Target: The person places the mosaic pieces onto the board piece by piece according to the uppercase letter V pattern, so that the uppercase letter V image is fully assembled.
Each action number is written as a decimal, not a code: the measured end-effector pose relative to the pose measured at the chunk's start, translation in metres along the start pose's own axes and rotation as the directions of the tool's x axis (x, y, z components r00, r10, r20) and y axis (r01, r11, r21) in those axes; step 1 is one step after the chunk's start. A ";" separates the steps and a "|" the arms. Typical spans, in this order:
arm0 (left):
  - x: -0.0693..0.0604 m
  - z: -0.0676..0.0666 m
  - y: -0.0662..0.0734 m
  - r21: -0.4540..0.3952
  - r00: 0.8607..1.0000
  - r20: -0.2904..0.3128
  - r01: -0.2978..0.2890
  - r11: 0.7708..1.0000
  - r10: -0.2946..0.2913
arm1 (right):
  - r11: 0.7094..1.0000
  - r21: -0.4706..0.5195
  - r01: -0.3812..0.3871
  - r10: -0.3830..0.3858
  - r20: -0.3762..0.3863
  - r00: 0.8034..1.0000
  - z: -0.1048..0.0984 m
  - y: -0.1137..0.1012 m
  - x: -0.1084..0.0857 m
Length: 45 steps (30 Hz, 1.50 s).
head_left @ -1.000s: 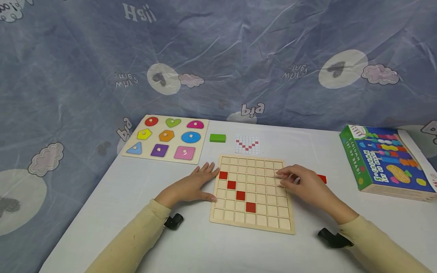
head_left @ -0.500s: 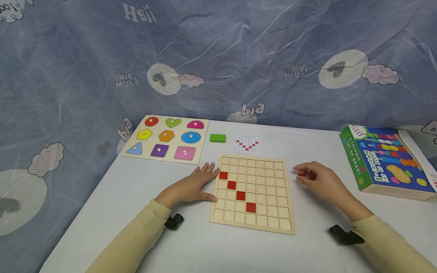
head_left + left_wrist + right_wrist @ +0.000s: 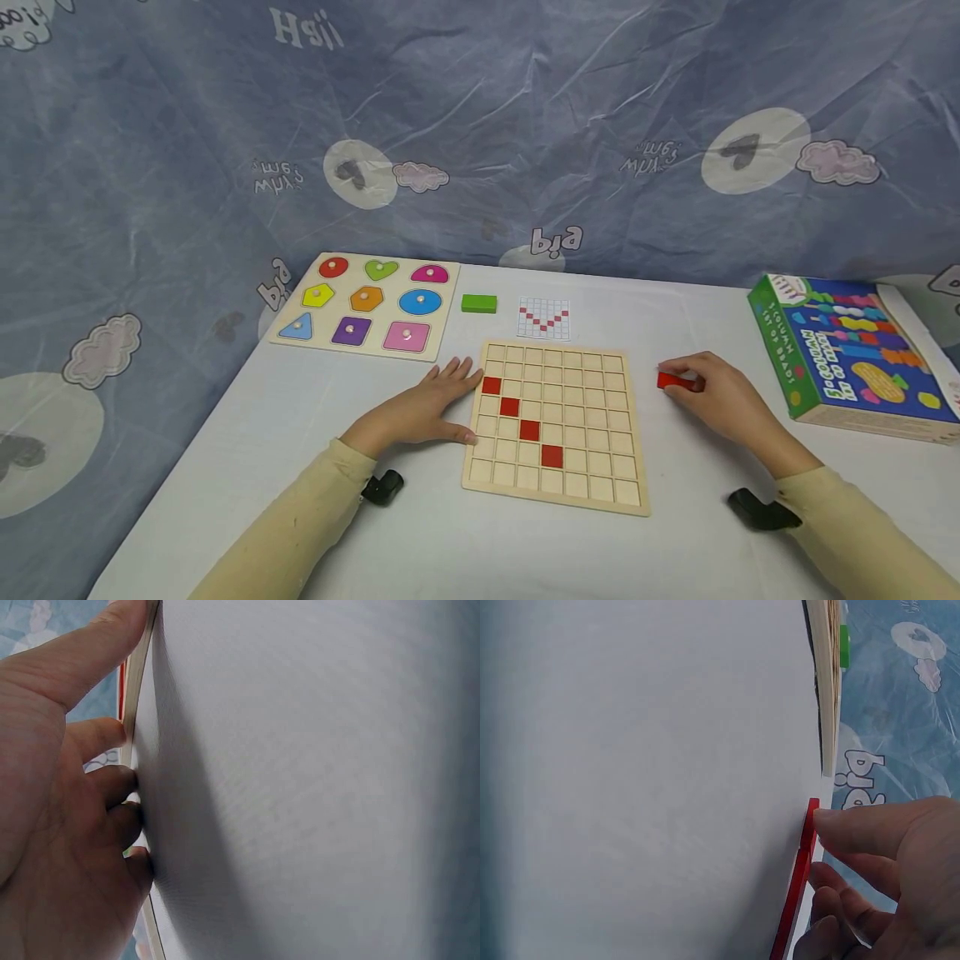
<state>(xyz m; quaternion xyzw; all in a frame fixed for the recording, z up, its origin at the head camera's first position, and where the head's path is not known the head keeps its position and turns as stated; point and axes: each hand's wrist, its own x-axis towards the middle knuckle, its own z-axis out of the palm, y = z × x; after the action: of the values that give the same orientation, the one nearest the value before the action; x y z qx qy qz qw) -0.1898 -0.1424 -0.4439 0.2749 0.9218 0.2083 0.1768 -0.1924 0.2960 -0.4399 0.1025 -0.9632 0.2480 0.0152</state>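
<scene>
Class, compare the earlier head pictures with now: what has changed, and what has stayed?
The right hand has moved rightward off the board to the red pieces beside it; its fingers now curl around them. The left hand at the board's left edge, the four red squares and the pattern card stayed put.

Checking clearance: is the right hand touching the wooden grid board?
Apart. The head view plainly shows a strip of white table between the right hand and the wooden grid board.
</scene>
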 end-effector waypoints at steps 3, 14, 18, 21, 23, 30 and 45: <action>0.000 -0.001 0.001 -0.001 1.000 0.002 -0.002 1.000 0.002 | 1.000 -0.009 -0.011 0.011 0.007 1.000 0.000 0.000 0.001; -0.001 -0.002 0.003 -0.006 1.000 0.006 0.001 1.000 -0.001 | 0.999 -0.001 0.032 -0.032 -0.019 0.999 0.001 0.001 0.003; -0.001 -0.002 0.003 -0.008 1.000 0.005 0.007 1.000 -0.007 | 0.999 0.013 0.031 -0.031 -0.012 0.999 0.001 0.001 0.002; -0.001 -0.002 0.003 -0.007 1.000 0.004 0.007 1.000 -0.007 | 0.999 0.012 0.030 -0.030 -0.001 1.000 0.001 0.001 0.003; -0.001 -0.002 0.003 -0.009 1.000 0.004 0.005 1.000 -0.005 | 1.000 0.007 0.030 -0.030 0.006 1.000 0.001 0.001 0.003; -0.001 -0.001 0.002 -0.011 1.000 0.003 0.005 1.000 -0.005 | 1.000 -0.009 0.029 -0.029 0.029 0.999 -0.001 0.001 0.002; 0.000 0.001 0.000 -0.010 1.000 0.001 0.012 1.000 -0.012 | 0.999 0.004 0.054 -0.054 0.003 0.999 -0.002 -0.001 -0.005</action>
<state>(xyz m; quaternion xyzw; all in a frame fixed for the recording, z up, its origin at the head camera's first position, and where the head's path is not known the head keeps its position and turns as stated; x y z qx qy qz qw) -0.1900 -0.1421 -0.4448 0.2684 0.9224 0.2116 0.1798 -0.1876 0.2972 -0.4385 0.1288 -0.9597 0.2491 0.0204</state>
